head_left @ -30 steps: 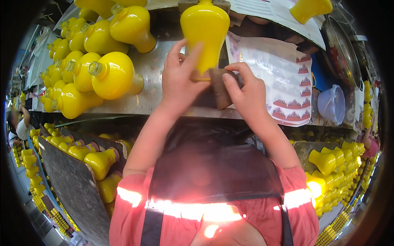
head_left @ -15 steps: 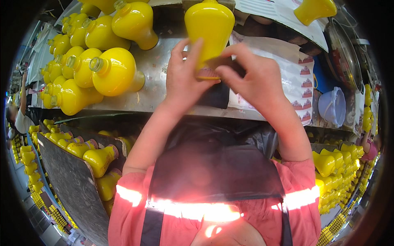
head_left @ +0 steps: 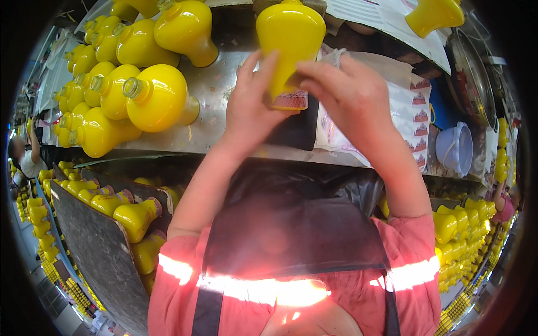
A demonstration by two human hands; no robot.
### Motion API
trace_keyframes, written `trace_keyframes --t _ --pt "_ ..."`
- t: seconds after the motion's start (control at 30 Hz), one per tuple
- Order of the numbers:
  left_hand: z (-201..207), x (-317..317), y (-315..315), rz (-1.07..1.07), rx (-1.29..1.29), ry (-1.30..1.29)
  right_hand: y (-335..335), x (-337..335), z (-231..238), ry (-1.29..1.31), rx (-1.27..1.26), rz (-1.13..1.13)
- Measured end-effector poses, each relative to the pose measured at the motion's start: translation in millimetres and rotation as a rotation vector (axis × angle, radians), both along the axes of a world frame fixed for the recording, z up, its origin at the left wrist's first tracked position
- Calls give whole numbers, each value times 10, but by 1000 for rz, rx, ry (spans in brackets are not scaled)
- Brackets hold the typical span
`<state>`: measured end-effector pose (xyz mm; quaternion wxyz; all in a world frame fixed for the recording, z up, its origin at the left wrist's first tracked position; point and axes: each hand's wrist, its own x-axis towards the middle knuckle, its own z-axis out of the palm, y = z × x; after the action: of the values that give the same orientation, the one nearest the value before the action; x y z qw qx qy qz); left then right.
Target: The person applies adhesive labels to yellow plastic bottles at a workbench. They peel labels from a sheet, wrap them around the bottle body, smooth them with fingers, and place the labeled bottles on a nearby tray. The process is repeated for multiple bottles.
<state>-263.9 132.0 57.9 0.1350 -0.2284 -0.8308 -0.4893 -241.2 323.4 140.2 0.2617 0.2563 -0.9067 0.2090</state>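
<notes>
A glossy yellow vase-shaped bottle (head_left: 290,42) lies in front of me, its narrow neck pointing away and its base toward me. Around the base runs a band with a pink and red pattern (head_left: 291,101). My left hand (head_left: 252,95) is closed around the bottle's lower left side, near the band. On the bottle's right, my right hand (head_left: 353,89) has its fingers bent, the fingertips at the narrow part above the band. A crumpled whitish cloth-like piece (head_left: 334,57) shows at its curled fingers; how it is gripped is partly hidden.
Several yellow bottles (head_left: 159,98) lie on the metal table (head_left: 216,84) at left. Sheets of pink-red printed decals (head_left: 412,112) lie at right, beside a lavender bucket (head_left: 454,148). A dark board (head_left: 95,235) holds bottles at lower left; another yellow bottle (head_left: 434,15) lies far right.
My right hand has moved from the base band up along the bottle's side, and the whitish piece now shows at its fingers. More of the pink-red band is visible. My left hand keeps its hold.
</notes>
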Motion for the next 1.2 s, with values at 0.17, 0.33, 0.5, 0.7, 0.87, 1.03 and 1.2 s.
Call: trace_keyframes --t 0.17,0.33,0.5,0.7,0.87,1.03,1.2 --pt "-76 -20 -132 -135 64 -132 43 10 -94 34 12 -198" --pt "-64 -24 -194 -254 301 -381 75 46 -109 -108 -130 46" --pt "-2 50 -167 -310 641 -596 54 29 -99 -25 -202 -91" --pt "77 69 -174 -343 725 -618 58 15 -64 -22 -280 -227" --pt "97 90 -171 -299 753 -631 65 41 -77 -307 -377 -56" --pt "87 106 -174 -330 833 -679 25 64 -120 -185 -596 -132" --pt "133 145 -140 -378 947 -706 -46 -17 -210 -202 -650 -193"
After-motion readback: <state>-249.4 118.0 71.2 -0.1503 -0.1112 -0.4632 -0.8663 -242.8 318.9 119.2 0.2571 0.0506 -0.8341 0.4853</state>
